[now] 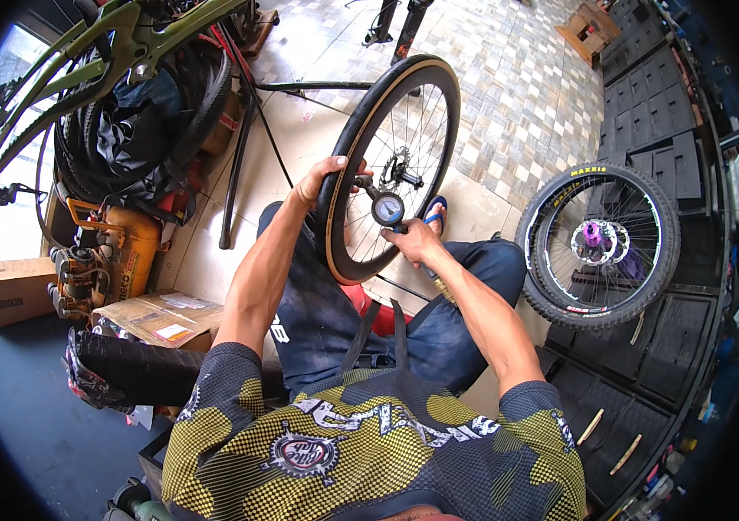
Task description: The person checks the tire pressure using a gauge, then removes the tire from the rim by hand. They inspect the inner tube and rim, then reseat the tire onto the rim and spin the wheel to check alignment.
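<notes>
A bicycle wheel [436, 95] with a black, tan-edged tire and deep dark rim stands upright between my knees. My left hand [320, 182] is closed on the tire at its left side. In my right hand [421, 240] is the grip of a tire inflator [387, 209] with a round dial gauge, its upper end reaching the rim beside my left hand. A disc rotor [397, 167] sits at the hub.
A green bike frame [148, 35], hanging tires [74, 143], a yellow compressor [131, 252] and cardboard boxes [18, 289] crowd the left. A knobby-tired wheel [547, 204] lies against black drawers [669, 356] at right. Black stand legs [236, 200] cross the tiled floor [525, 95].
</notes>
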Available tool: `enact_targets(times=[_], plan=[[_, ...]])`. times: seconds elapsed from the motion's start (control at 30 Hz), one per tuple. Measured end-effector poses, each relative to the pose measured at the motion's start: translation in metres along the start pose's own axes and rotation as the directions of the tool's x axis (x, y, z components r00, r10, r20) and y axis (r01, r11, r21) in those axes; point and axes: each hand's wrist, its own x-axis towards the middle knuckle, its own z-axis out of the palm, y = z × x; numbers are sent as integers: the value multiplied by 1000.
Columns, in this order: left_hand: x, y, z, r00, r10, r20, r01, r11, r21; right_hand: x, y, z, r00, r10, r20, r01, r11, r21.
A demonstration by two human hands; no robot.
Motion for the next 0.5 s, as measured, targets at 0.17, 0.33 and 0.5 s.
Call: enact_targets(times=[0.17, 0.33, 0.5], plan=[[1, 0, -1, 1000, -6, 9, 6, 1000, -4, 1, 3, 1, 1000, -9, 4, 9, 1000, 22], [0, -1, -1, 1000, 8, 17, -8, 1000, 5, -1, -2, -2, 999, 22, 37, -22, 999, 24], [-1, 2, 2, 1000, 7, -6, -7, 1000, 13, 0, -1, -2, 999, 22, 24, -22, 1000, 22]])
